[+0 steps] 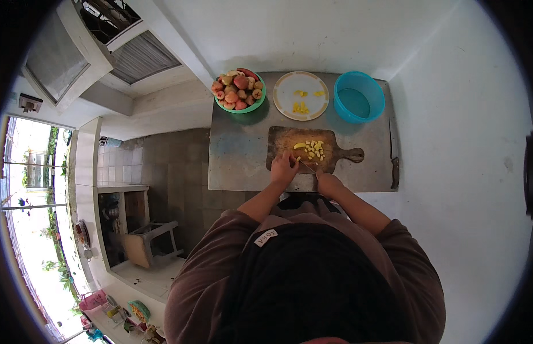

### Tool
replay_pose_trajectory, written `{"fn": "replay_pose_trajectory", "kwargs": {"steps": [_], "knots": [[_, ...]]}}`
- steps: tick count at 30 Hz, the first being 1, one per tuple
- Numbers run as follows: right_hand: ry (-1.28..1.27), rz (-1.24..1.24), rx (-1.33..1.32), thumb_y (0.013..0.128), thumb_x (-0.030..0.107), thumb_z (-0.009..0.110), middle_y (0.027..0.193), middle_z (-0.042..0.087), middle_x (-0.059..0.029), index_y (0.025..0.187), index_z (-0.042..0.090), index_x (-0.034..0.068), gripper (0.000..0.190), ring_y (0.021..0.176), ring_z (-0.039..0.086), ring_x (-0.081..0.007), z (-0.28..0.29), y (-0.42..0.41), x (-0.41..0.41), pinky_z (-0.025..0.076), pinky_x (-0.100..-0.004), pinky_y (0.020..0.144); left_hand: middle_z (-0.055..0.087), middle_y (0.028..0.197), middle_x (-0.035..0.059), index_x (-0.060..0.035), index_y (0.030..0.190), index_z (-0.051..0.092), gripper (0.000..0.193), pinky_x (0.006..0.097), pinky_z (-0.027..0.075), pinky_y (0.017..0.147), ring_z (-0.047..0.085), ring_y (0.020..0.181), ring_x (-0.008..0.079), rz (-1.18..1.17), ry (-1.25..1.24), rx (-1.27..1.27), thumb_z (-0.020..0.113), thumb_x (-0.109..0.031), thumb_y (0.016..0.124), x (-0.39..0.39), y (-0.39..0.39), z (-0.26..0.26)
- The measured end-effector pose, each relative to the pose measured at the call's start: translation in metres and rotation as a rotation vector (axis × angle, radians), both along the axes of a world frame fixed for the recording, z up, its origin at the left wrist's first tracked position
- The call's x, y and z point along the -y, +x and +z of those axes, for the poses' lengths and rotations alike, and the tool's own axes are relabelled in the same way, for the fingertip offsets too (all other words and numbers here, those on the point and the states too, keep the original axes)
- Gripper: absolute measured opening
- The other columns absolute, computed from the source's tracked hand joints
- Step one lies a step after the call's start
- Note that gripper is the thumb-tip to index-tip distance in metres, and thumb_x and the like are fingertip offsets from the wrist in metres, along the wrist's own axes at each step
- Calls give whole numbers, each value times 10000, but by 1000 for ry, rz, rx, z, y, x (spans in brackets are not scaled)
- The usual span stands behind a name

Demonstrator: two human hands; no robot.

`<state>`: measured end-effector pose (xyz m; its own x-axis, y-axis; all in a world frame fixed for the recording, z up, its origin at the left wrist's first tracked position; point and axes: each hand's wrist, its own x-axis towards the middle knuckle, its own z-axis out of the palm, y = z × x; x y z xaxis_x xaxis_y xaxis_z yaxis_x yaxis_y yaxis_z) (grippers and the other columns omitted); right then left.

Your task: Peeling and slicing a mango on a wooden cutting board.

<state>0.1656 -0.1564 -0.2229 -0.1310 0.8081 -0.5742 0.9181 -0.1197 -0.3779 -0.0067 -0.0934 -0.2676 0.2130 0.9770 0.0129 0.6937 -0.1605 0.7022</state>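
Note:
My right hand (329, 185) grips a small knife (307, 167) by its handle, the blade slanting up and left across the wooden cutting board (277, 139). At the blade's tip, my left hand (285, 165) holds a small pale yellow piece (298, 159) down on the board with its fingertips. Just beyond lie a longer yellow strip (299, 146) and a loose group of yellow cubes (314, 148). The board's handle (351, 155) points right. What kind of food the yellow pieces are, I cannot tell.
Along the table's (236, 159) far side stand a green bowl (243, 110) heaped with rose apples (240, 81), a white plate (288, 88) with yellow pieces, and a blue plastic tub (359, 81). A larger knife (394, 159) lies at the right edge. White walls (455, 142) border the far and right sides.

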Motion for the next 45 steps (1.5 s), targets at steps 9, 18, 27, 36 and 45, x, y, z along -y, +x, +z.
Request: {"fn": "replay_pose_trajectory", "kwargs": {"steps": [9, 18, 27, 36, 45], "knots": [[-52, -130, -207, 860, 187, 432, 858, 617, -257, 1008, 453, 31, 216, 825, 614, -395, -29, 9, 5, 466, -478, 710, 553, 730, 77, -70, 819, 476, 224, 412, 442, 749, 550, 788, 291, -35, -64, -12, 654, -162, 719, -3, -5, 9], [75, -191, -265, 902, 250, 421, 877, 600, -255, 995, 443, 29, 241, 856, 567, -441, -33, 37, 14, 426, -503, 719, 626, 757, 65, -87, 889, 529, 218, 401, 463, 727, 601, 726, 278, -80, -115, 9, 659, -205, 760, -11, 3, 0], [118, -135, -364, 879, 223, 434, 909, 594, -239, 985, 463, 43, 211, 885, 562, -424, -21, 62, -10, 430, -489, 728, 622, 890, 104, -100, 941, 543, 279, 439, 452, 737, 558, 940, 310, 33, 75, -207, 683, -218, 730, -18, 18, 21], [-32, 69, -187, 865, 242, 420, 955, 593, -226, 992, 503, 66, 232, 912, 567, -402, -37, 64, -23, 431, -484, 752, 566, 1111, 112, -157, 1310, 363, 609, 443, 442, 859, 508, 1055, 330, -171, -47, -364, 640, -238, 774, -32, 5, 14], [-59, 44, -226, 860, 182, 421, 949, 582, -228, 983, 488, 31, 206, 902, 562, -393, -41, 74, -38, 421, -459, 742, 612, 997, 136, -174, 1245, 435, 554, 438, 472, 809, 566, 973, 340, 36, -20, -290, 656, -251, 742, -19, 26, 30]]}}
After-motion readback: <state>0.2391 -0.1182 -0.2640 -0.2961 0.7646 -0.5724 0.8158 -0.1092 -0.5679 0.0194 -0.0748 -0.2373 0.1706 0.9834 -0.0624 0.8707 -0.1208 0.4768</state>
